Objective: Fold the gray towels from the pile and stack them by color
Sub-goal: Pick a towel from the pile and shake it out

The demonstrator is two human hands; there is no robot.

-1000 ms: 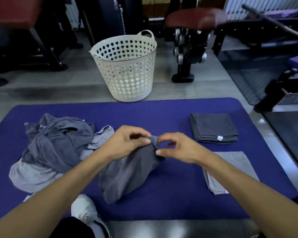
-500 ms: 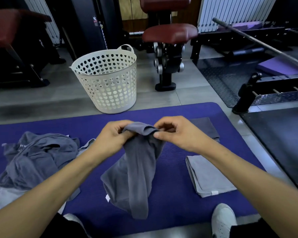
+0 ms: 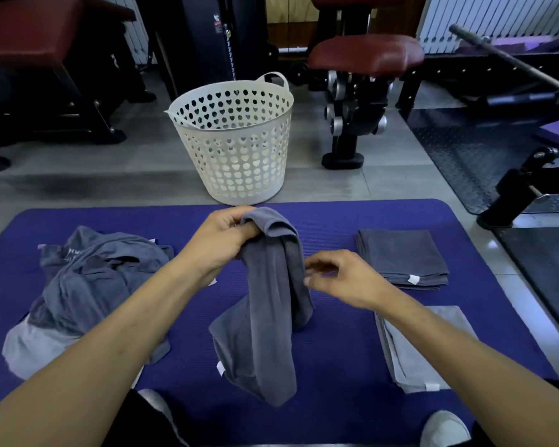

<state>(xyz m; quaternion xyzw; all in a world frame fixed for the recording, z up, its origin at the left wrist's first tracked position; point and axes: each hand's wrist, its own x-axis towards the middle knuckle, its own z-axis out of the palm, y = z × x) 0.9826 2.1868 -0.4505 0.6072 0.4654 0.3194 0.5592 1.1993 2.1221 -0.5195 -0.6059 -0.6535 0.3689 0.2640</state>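
Head view. The left hand [image 3: 221, 241] has its grip curled round the top edge of a dark gray towel [image 3: 268, 314], which hangs bunched and twisted above the middle of the purple mat [image 3: 336, 366], its lower end drooping toward the near edge. The right hand [image 3: 339, 279] sits just beside the hanging cloth with fingers loosely bent and parted; it appears to hold nothing, though whether a fingertip touches the towel cannot be told.

Risks, as judged from this pose: with only one grip on a rolled edge, the towel may untwist unevenly, so a corner is hard to find and the fold comes out skewed. A slack pinch could also let the cloth slip and drop in a heap on the mat. If the trailing end swings right, it may drag across the light gray stack [image 3: 413, 356] near the mat's right near corner and disturb it.

Surroundings: a folded dark gray stack [image 3: 400, 256] lies toward the right far corner, well apart from the hands. The unfolded pile [image 3: 88, 295], mixed dark and light, lies at the left side. A white perforated basket [image 3: 236, 146] stands on the floor beyond the far edge, with gym benches behind. Nothing stands between the towel and the dark stack; the mat's middle offers room to spread.
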